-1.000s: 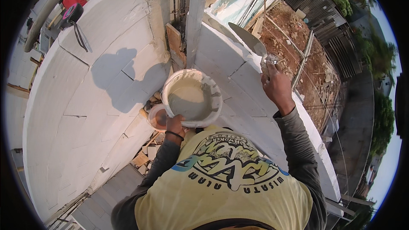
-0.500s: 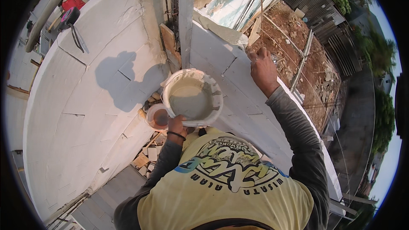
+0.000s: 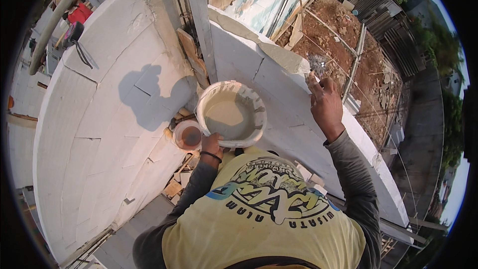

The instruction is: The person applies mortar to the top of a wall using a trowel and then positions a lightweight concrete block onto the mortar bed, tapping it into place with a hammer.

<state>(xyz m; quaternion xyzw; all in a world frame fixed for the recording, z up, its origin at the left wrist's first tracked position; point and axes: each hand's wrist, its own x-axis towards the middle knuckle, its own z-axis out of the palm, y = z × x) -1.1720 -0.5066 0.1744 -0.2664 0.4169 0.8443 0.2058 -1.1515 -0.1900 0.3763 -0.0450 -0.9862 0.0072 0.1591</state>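
Observation:
My left hand [image 3: 212,144] is closed on the near rim of a white bucket [image 3: 259,124], fingers over the edge. Wet grey mortar [image 3: 224,117] lies inside it, and smears coat its rim. Above the right-hand block wall [image 3: 284,97], my right hand [image 3: 327,107] is closed, its fingers at the end of a grey mortar layer [image 3: 284,55] along the wall top. A pale edge shows by the fingertips, but the tool there is too hidden to name. Beyond that hand, the wall top is bare white.
A small clear bucket [image 3: 187,135] with brownish liquid stands beside the mortar bucket. On the left block wall [image 3: 84,154] sits a tape measure [image 3: 73,35] with a strap. A grey post [image 3: 200,20] rises at the corner. Block offcuts lie below; rubble-strewn soil [image 3: 328,25] is outside.
My right hand has moved along the wall top toward me, and the grey mortar layer now reaches further that way. My left hand still holds the bucket; the view has shifted slightly.

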